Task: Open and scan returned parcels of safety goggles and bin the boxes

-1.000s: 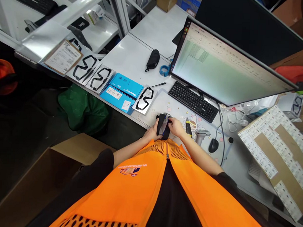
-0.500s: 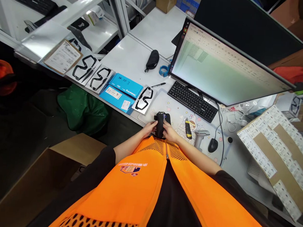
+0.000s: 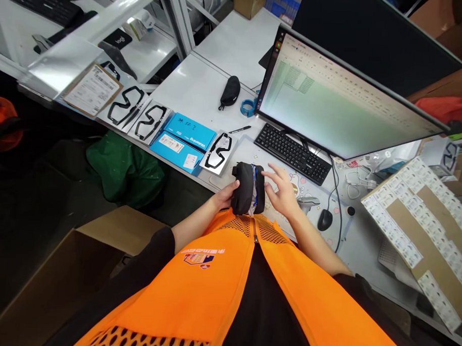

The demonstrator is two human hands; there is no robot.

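While the left hand [image 3: 224, 195] grips the black pouch [image 3: 245, 188] from its left side, the right hand [image 3: 285, 192] hovers beside it — fingers spread, empty.

Probably a warehouse packing desk: monitor [image 3: 343, 103], keyboard [image 3: 292, 152], barcode scanner [image 3: 307, 203], boxed goggles [image 3: 186, 141], cartons [image 3: 426, 225].

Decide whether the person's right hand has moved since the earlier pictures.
Yes. The right hand has let go of the black pouch and moved right, towards the mouse; its fingers are now spread open.
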